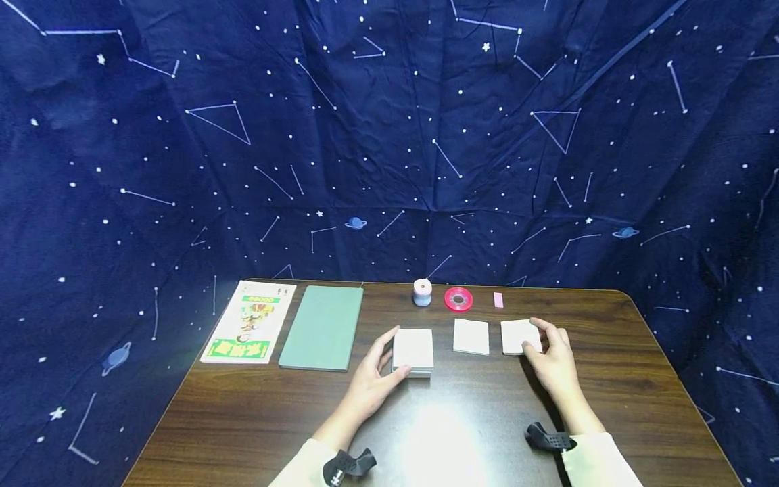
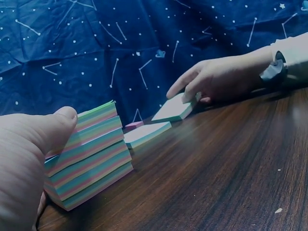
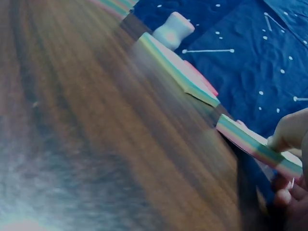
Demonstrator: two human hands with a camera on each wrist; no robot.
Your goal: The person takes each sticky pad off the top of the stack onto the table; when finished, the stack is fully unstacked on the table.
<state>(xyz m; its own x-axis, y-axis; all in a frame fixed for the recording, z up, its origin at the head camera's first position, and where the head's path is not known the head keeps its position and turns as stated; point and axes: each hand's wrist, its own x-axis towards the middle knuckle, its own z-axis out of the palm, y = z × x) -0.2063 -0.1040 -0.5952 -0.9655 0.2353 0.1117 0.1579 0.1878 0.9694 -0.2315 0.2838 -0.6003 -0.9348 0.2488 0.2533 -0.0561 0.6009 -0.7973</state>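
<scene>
My left hand [image 1: 371, 375] grips a tall stack of sticky note pads [image 1: 413, 349], white on top, its sides striped in several colours in the left wrist view. The thumb [image 2: 60, 126] lies along one side of this stack. To its right a thinner sticky note pad [image 1: 471, 336] lies flat on the table. My right hand [image 1: 555, 355] pinches another thin pad [image 1: 517, 336] by its right side. In the right wrist view that pad [image 3: 255, 144] has fingers above and below its edge, and a dark shadow falls under it.
Behind the pads stand a white and blue spool [image 1: 422, 293], a red ring-shaped reel [image 1: 458, 299] and a small pink block [image 1: 498, 299]. On the left lie a green notebook [image 1: 322, 328] and a printed booklet [image 1: 249, 322]. A dark blue starry cloth [image 1: 389, 135] hangs behind the wooden table [image 1: 243, 419].
</scene>
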